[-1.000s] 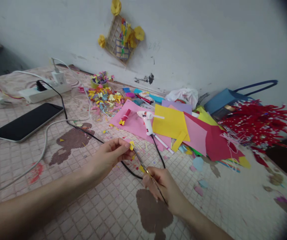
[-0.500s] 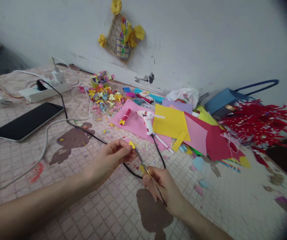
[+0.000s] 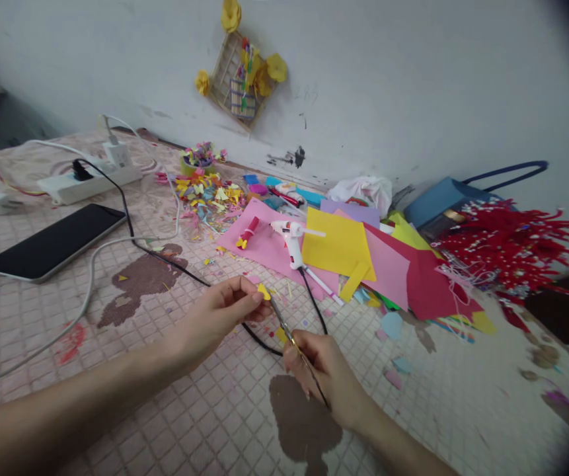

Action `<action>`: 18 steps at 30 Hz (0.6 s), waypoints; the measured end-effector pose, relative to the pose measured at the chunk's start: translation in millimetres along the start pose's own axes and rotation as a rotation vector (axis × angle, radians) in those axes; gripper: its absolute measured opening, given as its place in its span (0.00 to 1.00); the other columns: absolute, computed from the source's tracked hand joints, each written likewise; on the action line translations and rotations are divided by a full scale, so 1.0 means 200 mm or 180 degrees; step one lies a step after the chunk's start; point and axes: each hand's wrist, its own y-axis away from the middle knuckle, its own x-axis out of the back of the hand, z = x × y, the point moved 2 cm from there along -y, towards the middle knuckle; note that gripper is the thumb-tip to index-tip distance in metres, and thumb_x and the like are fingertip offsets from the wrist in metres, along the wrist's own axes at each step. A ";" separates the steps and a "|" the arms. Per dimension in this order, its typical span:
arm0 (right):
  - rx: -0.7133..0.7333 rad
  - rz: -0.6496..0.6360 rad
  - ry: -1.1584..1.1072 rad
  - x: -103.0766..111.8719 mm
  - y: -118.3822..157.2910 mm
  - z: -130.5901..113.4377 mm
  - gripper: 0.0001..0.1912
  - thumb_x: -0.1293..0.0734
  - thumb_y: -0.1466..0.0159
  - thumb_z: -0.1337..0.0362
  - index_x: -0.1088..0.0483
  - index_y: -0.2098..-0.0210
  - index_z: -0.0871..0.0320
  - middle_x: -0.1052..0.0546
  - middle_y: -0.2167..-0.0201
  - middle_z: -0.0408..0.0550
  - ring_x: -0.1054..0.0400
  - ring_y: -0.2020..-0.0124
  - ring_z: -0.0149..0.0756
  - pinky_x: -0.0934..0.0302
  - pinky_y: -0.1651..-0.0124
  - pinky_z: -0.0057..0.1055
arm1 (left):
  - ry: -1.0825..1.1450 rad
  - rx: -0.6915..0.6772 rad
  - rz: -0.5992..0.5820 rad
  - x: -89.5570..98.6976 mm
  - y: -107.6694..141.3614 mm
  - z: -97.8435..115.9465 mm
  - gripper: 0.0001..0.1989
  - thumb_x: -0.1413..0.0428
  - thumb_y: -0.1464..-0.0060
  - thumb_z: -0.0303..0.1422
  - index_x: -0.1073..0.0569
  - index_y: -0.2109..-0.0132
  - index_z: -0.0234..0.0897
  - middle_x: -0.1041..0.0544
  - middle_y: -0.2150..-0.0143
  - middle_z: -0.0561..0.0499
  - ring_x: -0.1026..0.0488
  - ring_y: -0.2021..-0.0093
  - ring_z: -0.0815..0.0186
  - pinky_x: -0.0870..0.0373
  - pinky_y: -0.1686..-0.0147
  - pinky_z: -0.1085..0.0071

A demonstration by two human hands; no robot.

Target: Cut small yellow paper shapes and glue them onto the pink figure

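Between thumb and fingers, my left hand (image 3: pixel 237 299) pinches a small yellow paper piece (image 3: pixel 264 291). My right hand (image 3: pixel 318 367) is closed around the handles of a pair of scissors (image 3: pixel 284 324), whose blades point up and left at the yellow piece. The blade tips are at its edge; whether they touch it I cannot tell. Beyond my hands, a white glue gun (image 3: pixel 291 241) lies on a pink paper sheet (image 3: pixel 264 248), next to a yellow sheet (image 3: pixel 338 244). A red roll with a yellow bow (image 3: pixel 248 233) lies left of the glue gun.
A black tablet (image 3: pixel 56 241) and a power strip (image 3: pixel 90 182) are at the left, with cables crossing the table. Small paper cutouts (image 3: pixel 209 192) are heaped at the back. Red fuzzy stems (image 3: pixel 507 244) and a blue bag (image 3: pixel 435 201) stand at the right.
The yellow piece in my left hand has shifted and turned slightly beside the scissor tips. Both hands keep nearly the same place and hold.
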 end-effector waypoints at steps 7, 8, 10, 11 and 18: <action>-0.0025 0.0097 0.0093 0.00 -0.01 0.00 0.24 0.40 0.40 0.45 0.45 0.80 0.57 0.46 0.86 0.36 0.52 0.83 0.25 0.60 0.80 0.24 | 0.0022 0.0018 0.0012 0.00 0.00 0.00 0.08 0.42 0.50 0.33 0.33 0.70 0.35 0.26 0.73 0.53 0.30 0.71 0.70 0.35 0.68 0.72; -0.0016 0.0108 0.0106 0.00 0.00 0.00 0.23 0.40 0.40 0.46 0.45 0.80 0.57 0.46 0.86 0.36 0.52 0.83 0.25 0.60 0.80 0.24 | 0.0040 0.0013 0.0024 0.00 0.00 0.01 0.08 0.42 0.50 0.33 0.32 0.70 0.34 0.26 0.73 0.53 0.30 0.71 0.70 0.35 0.68 0.72; -0.0006 0.0123 0.0127 0.00 0.00 0.00 0.23 0.39 0.40 0.47 0.45 0.80 0.57 0.47 0.85 0.36 0.52 0.83 0.25 0.60 0.80 0.24 | 0.0073 0.0014 0.0044 0.01 0.00 0.01 0.08 0.41 0.50 0.32 0.32 0.70 0.34 0.26 0.73 0.53 0.30 0.71 0.70 0.35 0.67 0.73; -0.0008 0.0131 0.0129 0.00 0.00 0.00 0.23 0.39 0.40 0.48 0.45 0.80 0.57 0.47 0.85 0.36 0.52 0.83 0.25 0.60 0.80 0.24 | 0.0083 0.0008 0.0056 0.01 -0.01 0.01 0.08 0.41 0.50 0.32 0.32 0.70 0.34 0.25 0.72 0.53 0.30 0.70 0.71 0.35 0.66 0.73; 0.0020 0.0184 0.0195 0.00 -0.01 0.02 0.22 0.39 0.40 0.49 0.45 0.81 0.57 0.47 0.84 0.37 0.54 0.82 0.25 0.61 0.80 0.24 | 0.0117 0.0034 0.0109 0.02 -0.02 0.01 0.07 0.41 0.50 0.32 0.32 0.70 0.34 0.26 0.71 0.54 0.29 0.69 0.71 0.34 0.65 0.74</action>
